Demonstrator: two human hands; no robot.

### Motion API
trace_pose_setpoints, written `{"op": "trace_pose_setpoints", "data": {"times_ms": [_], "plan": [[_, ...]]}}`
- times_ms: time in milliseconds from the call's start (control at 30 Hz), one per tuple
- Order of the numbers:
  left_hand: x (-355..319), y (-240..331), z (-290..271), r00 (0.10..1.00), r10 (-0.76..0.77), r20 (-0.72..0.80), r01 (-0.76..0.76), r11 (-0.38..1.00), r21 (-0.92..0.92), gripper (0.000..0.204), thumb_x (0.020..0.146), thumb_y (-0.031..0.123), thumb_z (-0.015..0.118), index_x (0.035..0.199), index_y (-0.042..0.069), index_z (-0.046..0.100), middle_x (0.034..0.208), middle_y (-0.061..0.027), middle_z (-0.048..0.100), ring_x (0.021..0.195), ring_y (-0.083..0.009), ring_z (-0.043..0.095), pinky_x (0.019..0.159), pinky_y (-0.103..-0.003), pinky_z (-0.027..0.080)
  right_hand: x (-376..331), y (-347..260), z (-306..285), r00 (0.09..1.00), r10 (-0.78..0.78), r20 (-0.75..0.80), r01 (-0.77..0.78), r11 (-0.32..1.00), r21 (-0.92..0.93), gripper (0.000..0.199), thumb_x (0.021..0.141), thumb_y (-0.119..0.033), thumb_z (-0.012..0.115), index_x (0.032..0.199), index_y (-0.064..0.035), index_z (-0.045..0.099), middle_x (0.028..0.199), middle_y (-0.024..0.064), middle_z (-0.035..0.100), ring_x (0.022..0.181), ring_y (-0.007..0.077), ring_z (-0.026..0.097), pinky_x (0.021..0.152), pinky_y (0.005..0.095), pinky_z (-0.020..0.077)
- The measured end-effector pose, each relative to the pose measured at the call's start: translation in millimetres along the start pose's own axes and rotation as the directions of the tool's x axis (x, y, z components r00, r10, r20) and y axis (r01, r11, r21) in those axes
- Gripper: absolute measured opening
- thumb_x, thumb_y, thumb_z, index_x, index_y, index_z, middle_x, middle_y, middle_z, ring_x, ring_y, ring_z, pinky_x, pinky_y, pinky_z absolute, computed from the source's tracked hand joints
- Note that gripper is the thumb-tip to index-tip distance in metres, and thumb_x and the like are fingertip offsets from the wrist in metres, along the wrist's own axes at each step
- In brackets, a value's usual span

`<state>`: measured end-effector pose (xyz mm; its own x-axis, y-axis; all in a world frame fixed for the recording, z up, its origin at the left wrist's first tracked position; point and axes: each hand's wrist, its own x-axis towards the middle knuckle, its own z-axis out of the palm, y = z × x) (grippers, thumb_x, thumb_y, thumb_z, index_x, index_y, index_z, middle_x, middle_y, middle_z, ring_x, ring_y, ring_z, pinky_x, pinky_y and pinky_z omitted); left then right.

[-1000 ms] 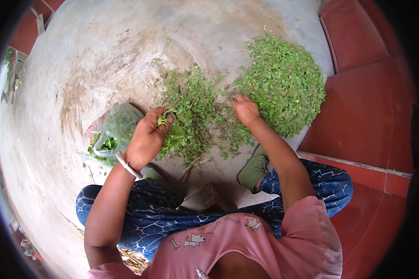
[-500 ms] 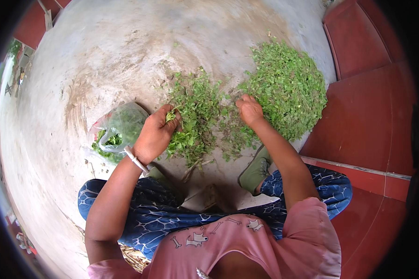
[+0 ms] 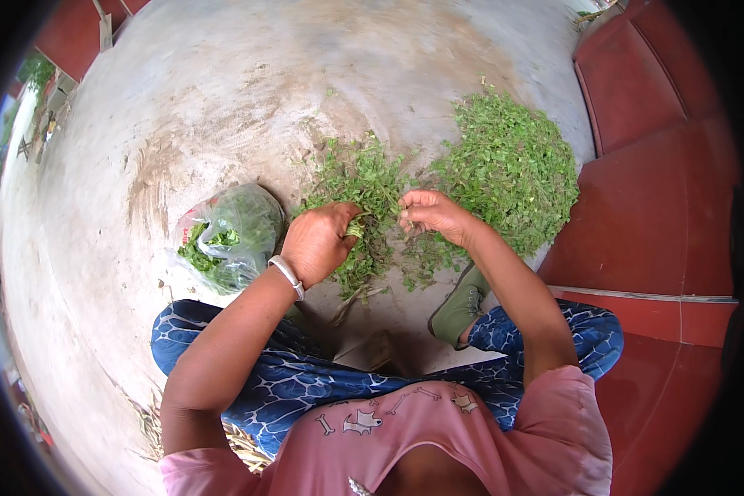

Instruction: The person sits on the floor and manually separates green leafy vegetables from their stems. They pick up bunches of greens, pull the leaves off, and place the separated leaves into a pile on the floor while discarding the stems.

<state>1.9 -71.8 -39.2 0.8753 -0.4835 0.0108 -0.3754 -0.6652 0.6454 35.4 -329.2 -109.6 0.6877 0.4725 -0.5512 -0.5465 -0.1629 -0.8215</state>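
Bunch of greens (image 3: 355, 229) is in the left hand (image 3: 317, 241), over the small heap (image 3: 370, 175). Visible bit shows at the fist's right side; rest hidden by fingers, long axis unreadable. Right hand (image 3: 435, 217) just beside, fingers narrow; can't tell if it's gripping a stem.

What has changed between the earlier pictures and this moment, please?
The left hand has moved right, away from the plastic bag, and the right hand slightly left, so they are closer together by the smaller pile. The left hand still grips some greens; whether the right holds anything is unclear. The bag and larger pile stayed in place.
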Motion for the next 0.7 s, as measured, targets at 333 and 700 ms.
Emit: {"op": "trace_pose_setpoints", "data": {"times_ms": [333, 700], "plan": [[-6.5, -3.9, 7.1, 0.987, 0.155, 0.04, -0.158, 0.983, 0.097, 0.046, 0.063, 0.002, 0.066, 0.108, 0.006, 0.057, 0.088, -0.0127, 0.061, 0.083, -0.0325, 0.059, 0.074, -0.041, 0.048, -11.2, -13.2, 43.4, 0.987, -0.026, 0.156, 0.007, 0.992, 0.123, 0.019, 0.087, -0.02, 0.057, 0.1, -0.0068, 0.059, 0.084, -0.0012, 0.06, 0.075, 0.008, 0.057, 0.064, 0.0233, 0.0411], [-10.9, -1.1, 12.1, 0.984, 0.138, 0.113, -0.16, 0.963, 0.218, 0.035, 0.063, 0.007, 0.065, 0.098, 0.004, 0.058, 0.087, -0.0126, 0.059, 0.083, -0.0325, 0.058, 0.073, -0.04, 0.047, -5.6, 3.9, 56.4, 0.981, -0.063, 0.185, 0.036, 0.989, 0.145, 0.015, 0.087, -0.02, 0.057, 0.096, -0.0079, 0.058, 0.081, -0.0008, 0.059, 0.073, 0.0086, 0.056, 0.066, 0.0242, 0.0439]]}}
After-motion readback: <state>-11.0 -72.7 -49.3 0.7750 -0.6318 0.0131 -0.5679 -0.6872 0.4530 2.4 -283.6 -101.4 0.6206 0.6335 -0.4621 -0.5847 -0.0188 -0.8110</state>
